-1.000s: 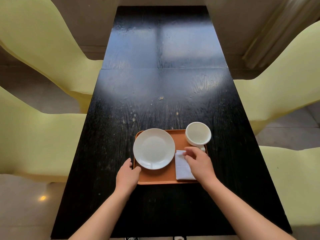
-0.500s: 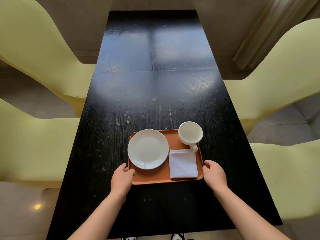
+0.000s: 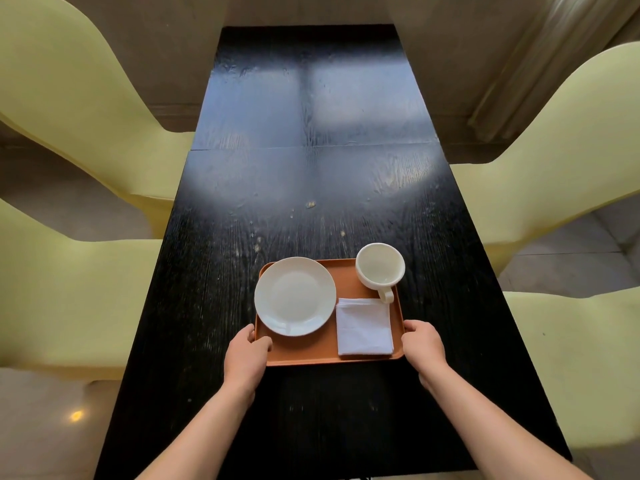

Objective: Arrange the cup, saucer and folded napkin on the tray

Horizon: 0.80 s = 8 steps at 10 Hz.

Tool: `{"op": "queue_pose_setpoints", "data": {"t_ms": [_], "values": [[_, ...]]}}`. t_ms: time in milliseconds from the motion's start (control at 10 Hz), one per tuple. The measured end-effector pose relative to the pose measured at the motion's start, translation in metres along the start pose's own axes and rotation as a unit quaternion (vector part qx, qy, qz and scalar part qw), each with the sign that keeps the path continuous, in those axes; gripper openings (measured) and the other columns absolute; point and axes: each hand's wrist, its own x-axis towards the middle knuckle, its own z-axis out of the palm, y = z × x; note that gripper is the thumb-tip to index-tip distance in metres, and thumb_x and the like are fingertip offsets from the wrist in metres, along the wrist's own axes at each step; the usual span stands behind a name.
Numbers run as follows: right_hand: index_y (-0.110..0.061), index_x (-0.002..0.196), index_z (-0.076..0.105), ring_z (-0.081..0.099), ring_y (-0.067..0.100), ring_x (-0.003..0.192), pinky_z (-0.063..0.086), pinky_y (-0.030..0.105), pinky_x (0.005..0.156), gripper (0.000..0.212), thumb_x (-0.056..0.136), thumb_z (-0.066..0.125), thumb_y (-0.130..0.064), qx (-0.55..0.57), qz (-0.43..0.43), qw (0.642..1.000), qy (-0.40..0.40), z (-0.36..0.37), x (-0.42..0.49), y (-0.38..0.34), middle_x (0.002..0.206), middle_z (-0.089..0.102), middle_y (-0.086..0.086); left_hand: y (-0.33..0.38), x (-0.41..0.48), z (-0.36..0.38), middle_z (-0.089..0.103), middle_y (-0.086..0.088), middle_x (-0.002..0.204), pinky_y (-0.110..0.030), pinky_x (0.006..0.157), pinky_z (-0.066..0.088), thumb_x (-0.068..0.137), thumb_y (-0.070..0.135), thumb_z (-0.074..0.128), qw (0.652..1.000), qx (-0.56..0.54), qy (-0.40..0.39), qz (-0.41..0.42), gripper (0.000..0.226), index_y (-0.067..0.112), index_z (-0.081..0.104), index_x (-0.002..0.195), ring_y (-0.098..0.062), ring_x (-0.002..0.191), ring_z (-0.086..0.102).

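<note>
An orange tray (image 3: 304,353) lies on the near part of a black table. A white saucer (image 3: 295,296) fills its left half and overhangs the left rim a little. A white cup (image 3: 380,268) stands upright at the tray's far right corner, handle pointing toward me. A folded white napkin (image 3: 364,326) lies flat at the near right, just below the cup's handle. My left hand (image 3: 246,355) grips the tray's near left edge, thumb over the rim. My right hand (image 3: 423,346) holds the near right edge.
The black wooden table (image 3: 311,168) stretches away from me, with a few crumbs at its middle. Pale yellow chairs stand on both sides, two on the left (image 3: 69,98) and two on the right (image 3: 554,168). A curtain (image 3: 540,64) hangs at the far right.
My right hand left the napkin, moved to the tray's right side and now touches its edge. My left hand stays on the left edge. The cup, saucer and napkin have not shifted on the tray.
</note>
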Motion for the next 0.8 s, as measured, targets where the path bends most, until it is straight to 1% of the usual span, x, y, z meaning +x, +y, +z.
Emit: {"op": "queue_pose_setpoints", "data": {"t_ms": [100, 200, 300, 400, 500, 600, 700, 800], "values": [[-0.012, 0.126, 0.069, 0.069, 0.030, 0.107, 0.060, 0.050, 0.092, 0.036, 0.097, 0.049, -0.004, -0.004, -0.011, 1.000, -0.011, 0.000, 0.005, -0.008, 0.123, 0.068, 0.011, 0.008, 0.004, -0.001, 0.054, 0.001, 0.059, -0.036, 0.060, 0.041, 0.073, 0.005, 0.053, 1.000, 0.007, -0.013, 0.016, 0.018, 0.018, 0.048, 0.061, -0.017, 0.061, 0.050], [-0.012, 0.124, 0.071, 0.070, 0.028, 0.102, 0.061, 0.049, 0.090, 0.036, 0.097, 0.048, -0.002, -0.003, -0.017, 1.000, -0.009, 0.000, 0.008, -0.016, 0.117, 0.071, 0.009, 0.013, 0.010, 0.001, 0.051, 0.004, 0.054, -0.035, 0.057, 0.037, 0.073, 0.004, 0.052, 1.000, 0.010, -0.012, 0.026, 0.022, 0.019, 0.046, 0.058, -0.017, 0.058, 0.046], [-0.011, 0.118, 0.073, 0.071, 0.024, 0.094, 0.063, 0.047, 0.086, 0.033, 0.098, 0.048, -0.002, 0.004, -0.011, 1.000, -0.004, 0.000, 0.008, -0.019, 0.106, 0.073, 0.007, 0.015, 0.013, 0.002, 0.049, 0.004, 0.054, -0.033, 0.055, 0.036, 0.073, 0.003, 0.053, 0.999, 0.014, -0.009, 0.031, 0.023, 0.019, 0.045, 0.059, -0.016, 0.057, 0.045], [-0.012, 0.120, 0.071, 0.071, 0.025, 0.095, 0.063, 0.047, 0.087, 0.033, 0.098, 0.049, -0.003, 0.008, -0.006, 1.000, -0.004, 0.001, 0.009, -0.019, 0.110, 0.072, 0.008, 0.015, 0.013, 0.002, 0.051, 0.002, 0.057, -0.034, 0.056, 0.037, 0.074, 0.003, 0.053, 0.999, 0.021, -0.012, 0.035, 0.022, 0.019, 0.046, 0.060, -0.016, 0.058, 0.046], [-0.013, 0.133, 0.065, 0.068, 0.027, 0.107, 0.060, 0.048, 0.093, 0.039, 0.098, 0.050, -0.005, -0.012, -0.008, 1.000, -0.015, -0.001, 0.009, -0.019, 0.129, 0.066, 0.011, 0.013, 0.011, 0.000, 0.054, 0.000, 0.060, -0.034, 0.058, 0.038, 0.074, 0.005, 0.053, 0.998, 0.039, -0.016, 0.046, 0.017, 0.017, 0.048, 0.064, -0.017, 0.060, 0.048], [-0.014, 0.147, 0.052, 0.064, 0.027, 0.117, 0.057, 0.043, 0.097, 0.051, 0.097, 0.054, -0.007, -0.051, -0.026, 0.998, -0.017, -0.006, 0.004, -0.023, 0.141, 0.058, 0.011, 0.012, 0.014, -0.002, 0.061, -0.002, 0.072, -0.035, 0.060, 0.041, 0.078, 0.009, 0.054, 0.993, 0.089, -0.025, 0.075, 0.009, 0.017, 0.054, 0.073, -0.020, 0.068, 0.055], [-0.012, 0.149, 0.049, 0.060, 0.026, 0.121, 0.051, 0.036, 0.093, 0.054, 0.096, 0.056, -0.009, -0.089, -0.069, 0.994, -0.003, -0.012, -0.001, -0.029, 0.143, 0.055, 0.011, 0.015, 0.016, -0.005, 0.064, -0.002, 0.109, -0.035, 0.076, 0.042, 0.082, 0.014, 0.057, 0.979, 0.172, -0.019, 0.110, 0.024, 0.016, 0.061, 0.106, -0.023, 0.095, 0.059], [-0.012, 0.145, 0.052, 0.060, 0.025, 0.117, 0.048, 0.033, 0.089, 0.050, 0.096, 0.057, -0.011, -0.092, -0.101, 0.991, 0.016, -0.016, -0.002, -0.040, 0.137, 0.057, 0.011, 0.022, 0.016, -0.007, 0.057, -0.009, 0.126, -0.036, 0.084, 0.042, 0.084, 0.018, 0.058, 0.958, 0.234, 0.014, 0.163, 0.046, 0.019, 0.054, 0.130, -0.027, 0.113, 0.054]]}}
